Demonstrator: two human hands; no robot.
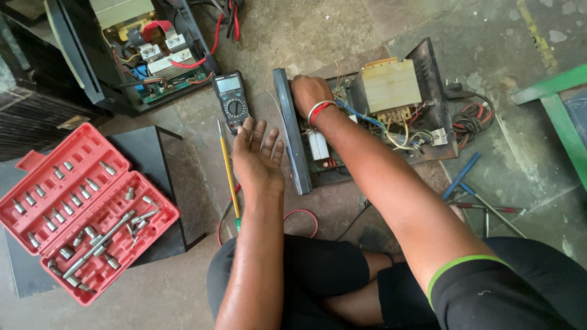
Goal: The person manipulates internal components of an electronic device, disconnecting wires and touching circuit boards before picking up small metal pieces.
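Concrete floor (342, 36) spreads under a seated person. At lower left lies one open red socket case (79, 208). At centre, the left hand (258, 153) hovers palm up, fingers apart, beside one yellow screwdriver (227, 165). Farther up, the right hand (309, 93) grips one opened chassis (367, 122), fingers curled over its edge. One multimeter (231, 101) sits beyond.

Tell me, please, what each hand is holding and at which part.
The left hand is open, palm up, holding nothing. The right hand rests on the top end of the open chassis; a firm grasp cannot be confirmed.
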